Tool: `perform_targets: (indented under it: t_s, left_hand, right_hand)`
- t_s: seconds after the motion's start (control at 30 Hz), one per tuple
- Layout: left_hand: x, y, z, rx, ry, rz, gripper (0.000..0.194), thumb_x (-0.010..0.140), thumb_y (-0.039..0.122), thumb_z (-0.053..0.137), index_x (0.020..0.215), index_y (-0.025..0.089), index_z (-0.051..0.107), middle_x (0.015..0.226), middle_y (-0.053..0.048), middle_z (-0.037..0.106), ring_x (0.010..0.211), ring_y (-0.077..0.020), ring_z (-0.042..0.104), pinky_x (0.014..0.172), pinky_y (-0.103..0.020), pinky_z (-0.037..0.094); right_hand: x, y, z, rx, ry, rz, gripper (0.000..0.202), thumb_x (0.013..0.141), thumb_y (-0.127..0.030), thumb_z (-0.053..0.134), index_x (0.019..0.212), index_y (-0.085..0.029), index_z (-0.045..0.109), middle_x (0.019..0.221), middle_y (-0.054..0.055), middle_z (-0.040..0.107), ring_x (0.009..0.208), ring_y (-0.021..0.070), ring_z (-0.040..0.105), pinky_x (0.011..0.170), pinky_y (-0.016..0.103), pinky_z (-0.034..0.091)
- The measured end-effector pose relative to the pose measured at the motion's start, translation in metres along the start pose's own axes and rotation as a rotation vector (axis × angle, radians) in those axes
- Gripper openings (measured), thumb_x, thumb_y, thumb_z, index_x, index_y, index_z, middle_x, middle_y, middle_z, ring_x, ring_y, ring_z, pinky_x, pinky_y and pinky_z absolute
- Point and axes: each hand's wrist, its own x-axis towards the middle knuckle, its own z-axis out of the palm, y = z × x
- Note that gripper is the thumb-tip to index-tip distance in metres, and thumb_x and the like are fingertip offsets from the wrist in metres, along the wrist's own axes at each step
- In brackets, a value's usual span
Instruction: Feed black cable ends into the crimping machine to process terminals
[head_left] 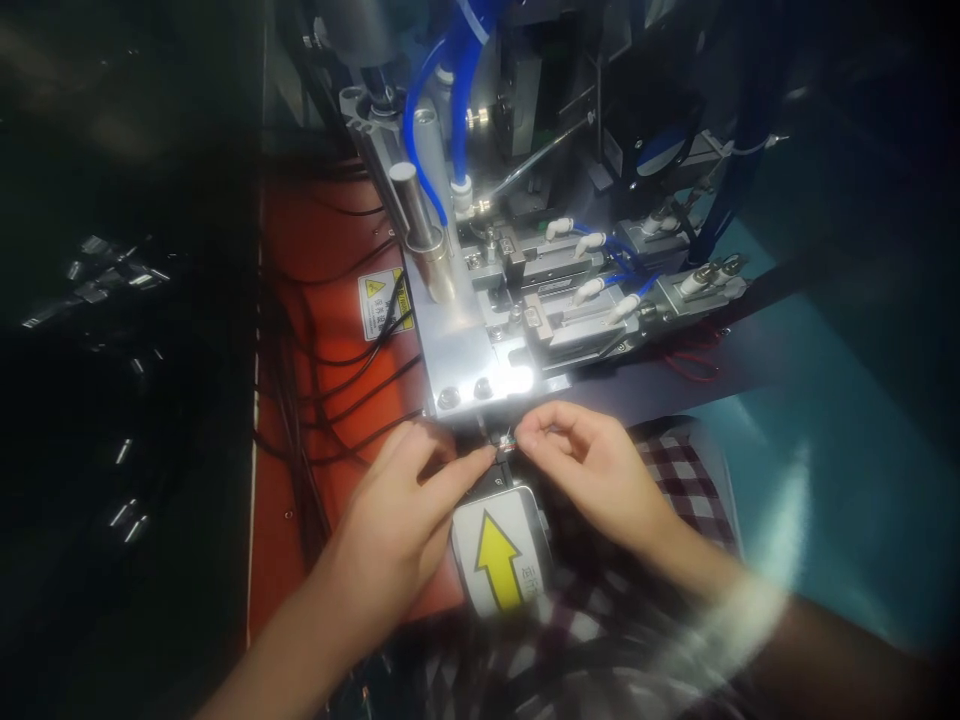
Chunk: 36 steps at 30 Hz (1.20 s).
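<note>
So, biggest first: most of the view is taken up by the machine, all slides and fittings, seen toward the far right of the red table. Along the table's left edge a mess of black cables is strung. The near end of the machine is topped by a shiny metal plate, and a white box marked with a yellow arrow is seen nearer the wearer, by the table's near right corner.

Between plate and box, both hands are kept busy. The right hand is pinched, thumb to forefinger, on the right end of a small part. The left hand is brought in from the other side, thumb tip at the part's left end; its other fingertips are hidden, so whether anything is gripped there can't be told.

As for progress, it's best called mid-step: the part is positioned just in front of the plate's near edge, but it hasn't been let go. Whether it's properly seated can't be made out, and no finished piece can be picked out, so how much is left can't be judged beyond that.
</note>
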Motion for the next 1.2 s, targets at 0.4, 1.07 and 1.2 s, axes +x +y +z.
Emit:
perform_targets:
  t_s: [0.4,1.07,1.2]
  left_hand:
    - [0.0,0.001,0.0,-0.019,0.021,-0.016,0.035,0.093,0.008,0.042,0.115,0.024,0.064,0.089,-0.004,0.052,0.085,-0.0163,0.05,0.069,-0.027,0.048]
    - [-0.002,-0.002,0.001,-0.034,-0.002,0.02,0.038,0.09,0.002,0.043,0.119,0.021,0.06,0.093,-0.005,0.049,0.088,-0.0162,0.049,0.071,-0.027,0.046]
    - [-0.002,-0.002,0.001,-0.02,-0.011,0.016,0.037,0.091,0.002,0.043,0.119,0.02,0.059,0.094,-0.004,0.048,0.088,-0.0158,0.048,0.071,-0.026,0.045]
  right_hand:
    - [0.001,-0.002,0.012,0.087,0.106,-0.023,0.016,0.08,-0.03,0.063,0.07,-0.018,0.06,0.067,0.0,0.061,0.061,0.0142,0.055,0.055,0.024,0.047]
    - [0.001,0.007,0.005,0.12,0.034,-0.03,0.014,0.083,-0.028,0.062,0.075,-0.017,0.058,0.071,0.0,0.058,0.062,0.0125,0.053,0.056,0.023,0.045]
    - [0.001,0.008,0.007,0.145,0.012,-0.057,0.014,0.085,-0.026,0.06,0.076,-0.017,0.056,0.071,0.0,0.056,0.064,0.0123,0.053,0.058,0.023,0.045]
